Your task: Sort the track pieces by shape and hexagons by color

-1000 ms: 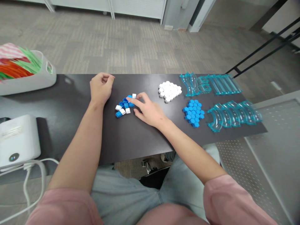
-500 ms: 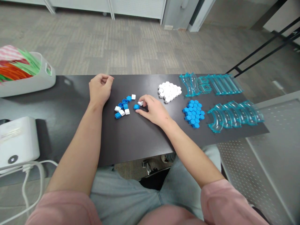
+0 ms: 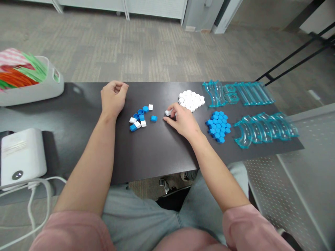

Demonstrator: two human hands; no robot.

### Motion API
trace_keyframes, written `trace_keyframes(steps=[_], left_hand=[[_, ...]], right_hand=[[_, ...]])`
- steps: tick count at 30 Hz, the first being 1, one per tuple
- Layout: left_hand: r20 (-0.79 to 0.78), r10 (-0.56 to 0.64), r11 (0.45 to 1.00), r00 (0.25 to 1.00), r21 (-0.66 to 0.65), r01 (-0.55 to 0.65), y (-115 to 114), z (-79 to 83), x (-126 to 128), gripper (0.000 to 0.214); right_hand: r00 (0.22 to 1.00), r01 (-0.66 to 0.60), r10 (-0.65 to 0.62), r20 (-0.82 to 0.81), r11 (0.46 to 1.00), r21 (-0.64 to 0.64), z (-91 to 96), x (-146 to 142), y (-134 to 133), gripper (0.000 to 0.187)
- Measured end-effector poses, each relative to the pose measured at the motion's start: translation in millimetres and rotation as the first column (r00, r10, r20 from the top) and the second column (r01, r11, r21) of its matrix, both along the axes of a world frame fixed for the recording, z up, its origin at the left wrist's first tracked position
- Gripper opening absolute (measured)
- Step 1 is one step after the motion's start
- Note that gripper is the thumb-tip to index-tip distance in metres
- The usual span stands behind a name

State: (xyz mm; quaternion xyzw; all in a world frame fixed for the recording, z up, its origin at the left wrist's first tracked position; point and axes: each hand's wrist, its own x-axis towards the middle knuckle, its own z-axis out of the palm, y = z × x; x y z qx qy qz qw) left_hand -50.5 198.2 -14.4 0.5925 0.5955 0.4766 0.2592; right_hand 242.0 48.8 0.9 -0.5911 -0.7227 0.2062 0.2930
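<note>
My right hand [image 3: 183, 120] rests on the black table [image 3: 157, 150] with its fingers pinched on a small white hexagonal piece [image 3: 168, 112]. It lies between a loose heap of blue and white pieces [image 3: 138, 118] on its left and a tidy cluster of white pieces [image 3: 191, 100] on its right. One blue piece [image 3: 154, 118] lies alone just left of the hand. My left hand [image 3: 113, 97] is curled into a loose fist near the table's far edge, left of the heap, holding nothing I can see.
A packed cluster of blue hexagonal pieces [image 3: 218, 126] sits right of my right hand. Clear blue curved track pieces [image 3: 264, 127] and straight ones [image 3: 243, 94] lie at the right end. A white bin with coloured strips [image 3: 26, 80] and a white device with a cable [image 3: 21, 157] are on the left.
My right hand has moved rightward from the mixed heap toward the white cluster, carrying a white piece; a blue piece was left alone beside the heap. The left hand stayed put.
</note>
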Motion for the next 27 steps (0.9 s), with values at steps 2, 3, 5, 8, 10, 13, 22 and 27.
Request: trace_keyframes(steps=[2, 3, 5, 8, 10, 13, 22, 27], left_hand=[[0.003, 0.003, 1.0, 1.0, 0.002, -0.003, 0, -0.5, 0, 0.012], [0.003, 0.005, 1.0, 1.0, 0.003, -0.005, 0, -0.5, 0, 0.011], [0.003, 0.008, 1.0, 1.0, 0.007, -0.008, 0, -0.2, 0, 0.01], [-0.003, 0.006, 1.0, 1.0, 0.006, -0.006, -1, 0.8, 1, 0.01], [-0.002, 0.005, 1.0, 1.0, 0.002, -0.005, -1, 1.4, 1, 0.01], [0.003, 0.006, 1.0, 1.0, -0.005, -0.006, -1, 1.5, 1, 0.009], [-0.001, -0.014, 1.0, 1.0, -0.005, 0.014, 0, -0.1, 0, 0.012], [-0.016, 0.006, 1.0, 1.0, 0.0, -0.006, -1, 1.7, 2, 0.01]], right_hand=[[1.0, 0.015, -0.015, -0.016, 1.0, -0.005, 1.7, 0, 0, 0.022], [0.999, 0.021, -0.021, -0.025, 1.0, -0.008, 2.3, 1, 0, 0.02], [0.999, 0.028, -0.029, -0.042, 1.0, -0.009, 2.9, 1, -1, 0.017], [0.997, 0.034, -0.035, -0.066, 0.999, -0.023, 2.2, 3, -2, 0.015], [0.996, 0.038, -0.041, -0.081, 0.999, -0.038, 1.4, 5, -4, 0.015], [0.995, 0.059, -0.061, -0.075, 0.997, -0.04, 1.3, 7, -8, 0.018], [0.992, 0.033, -0.041, 0.121, 0.997, 0.064, -1.9, 10, -33, 0.036], [0.972, 0.076, -0.088, 0.216, 0.995, 0.063, -5.9, 13, -62, 0.051]])
